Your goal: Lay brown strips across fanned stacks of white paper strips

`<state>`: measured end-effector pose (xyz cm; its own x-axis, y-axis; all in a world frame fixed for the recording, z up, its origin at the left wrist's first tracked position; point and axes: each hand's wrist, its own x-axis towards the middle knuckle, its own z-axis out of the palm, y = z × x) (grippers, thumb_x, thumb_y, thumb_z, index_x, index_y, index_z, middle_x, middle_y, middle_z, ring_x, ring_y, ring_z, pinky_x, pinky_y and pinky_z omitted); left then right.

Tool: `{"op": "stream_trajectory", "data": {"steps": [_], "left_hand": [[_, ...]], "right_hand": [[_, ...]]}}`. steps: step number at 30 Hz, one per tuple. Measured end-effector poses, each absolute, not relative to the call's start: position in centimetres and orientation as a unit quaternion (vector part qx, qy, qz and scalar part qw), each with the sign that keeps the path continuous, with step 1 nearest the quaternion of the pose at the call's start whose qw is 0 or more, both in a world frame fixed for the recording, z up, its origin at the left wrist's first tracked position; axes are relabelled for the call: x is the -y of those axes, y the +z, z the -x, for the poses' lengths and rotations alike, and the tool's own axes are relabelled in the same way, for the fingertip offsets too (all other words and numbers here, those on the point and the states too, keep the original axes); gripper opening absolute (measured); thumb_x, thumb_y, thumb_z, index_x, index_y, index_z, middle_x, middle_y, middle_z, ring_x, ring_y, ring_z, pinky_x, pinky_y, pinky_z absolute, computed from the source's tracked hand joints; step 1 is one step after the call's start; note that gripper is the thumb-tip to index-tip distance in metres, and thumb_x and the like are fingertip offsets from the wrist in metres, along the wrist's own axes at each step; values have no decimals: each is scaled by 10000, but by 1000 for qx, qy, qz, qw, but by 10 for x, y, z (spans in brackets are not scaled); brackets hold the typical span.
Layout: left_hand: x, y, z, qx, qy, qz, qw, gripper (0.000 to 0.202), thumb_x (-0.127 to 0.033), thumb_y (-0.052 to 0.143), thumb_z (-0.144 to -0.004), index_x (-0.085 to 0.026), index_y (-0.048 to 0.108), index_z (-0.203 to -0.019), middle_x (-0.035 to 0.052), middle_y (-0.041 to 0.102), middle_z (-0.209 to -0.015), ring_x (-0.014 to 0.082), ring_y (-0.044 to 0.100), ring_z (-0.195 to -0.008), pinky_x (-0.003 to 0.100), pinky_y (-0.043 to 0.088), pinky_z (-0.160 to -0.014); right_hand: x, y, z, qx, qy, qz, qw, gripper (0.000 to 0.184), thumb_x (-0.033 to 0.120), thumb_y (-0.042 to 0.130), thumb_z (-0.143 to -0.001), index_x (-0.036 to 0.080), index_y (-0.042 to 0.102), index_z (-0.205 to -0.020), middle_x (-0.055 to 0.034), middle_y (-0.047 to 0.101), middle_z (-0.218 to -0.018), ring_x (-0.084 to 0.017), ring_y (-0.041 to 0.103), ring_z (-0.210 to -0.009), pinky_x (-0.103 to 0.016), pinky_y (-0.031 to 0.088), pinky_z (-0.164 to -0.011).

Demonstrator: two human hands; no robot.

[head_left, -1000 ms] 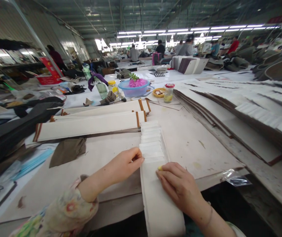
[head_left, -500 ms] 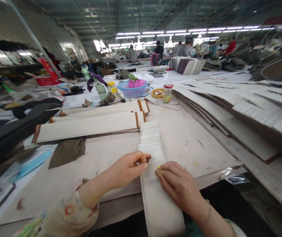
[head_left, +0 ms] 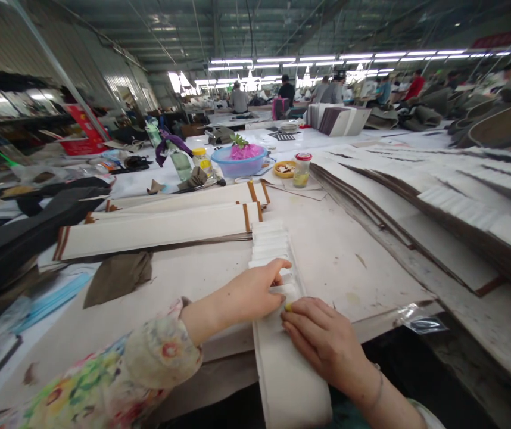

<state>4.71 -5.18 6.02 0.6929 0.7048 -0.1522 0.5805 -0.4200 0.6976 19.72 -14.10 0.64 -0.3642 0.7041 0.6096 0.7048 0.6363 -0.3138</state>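
Observation:
A long cream fabric strip (head_left: pixel 289 369) runs away from me over the table's front edge. Its far part is gathered into a row of white pleats (head_left: pixel 270 238). Over the nearest pleats is my left hand (head_left: pixel 259 290), with forefinger and thumb apart and the forefinger stretched across the strip. My right hand (head_left: pixel 324 333) is closed at the strip's right edge, just below the pleats, its fingers pressed together on the cloth. A small yellow bit (head_left: pixel 288 307) shows at its fingertips; what it is I cannot tell. The undersides of the right fingers are hidden.
Cream strips with brown bands (head_left: pixel 161 229) lie stacked at left, beside a dark cloth scrap (head_left: pixel 119 277). Behind stand a blue basin (head_left: pixel 237 165) and a red-lidded jar (head_left: pixel 301 171). Layered panels (head_left: pixel 416 220) fill the right side. People work far back.
My left hand has moved right over the pleats, its pinched fingers spreading apart. My right hand stays at nearly the same place on the strip.

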Motion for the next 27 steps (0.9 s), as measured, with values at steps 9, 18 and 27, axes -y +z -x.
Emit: {"op": "stream_trajectory", "data": {"steps": [9, 18, 27], "left_hand": [[51, 57, -50, -352, 60, -850, 388, 413, -89, 447, -620, -188, 539, -1010, 21, 617, -967, 171, 553, -858, 250, 418, -741], [52, 48, -49, -339, 66, -894, 286, 277, -120, 448, -688, -190, 568, -928, 28, 608, -938, 185, 539, -876, 279, 412, -777], [61, 46, -46, -318, 83, -925, 192, 267, -88, 438, -750, -166, 542, -984, 54, 555, -957, 187, 494, -934, 305, 388, -860]], "right_hand": [[140, 8, -200, 818, 36, 450, 357, 144, 173, 437, -853, 171, 580, -835, -58, 558, -747, -184, 517, -759, -332, 468, -665], [150, 13, -197, 817, 42, 479, 318, 171, 196, 406, -872, 181, 575, -890, -52, 548, -761, -183, 516, -776, -329, 462, -699], [150, 9, -194, 812, 48, 484, 323, 157, 171, 411, -870, 173, 567, -871, -52, 543, -765, -183, 507, -775, -337, 453, -707]]}}
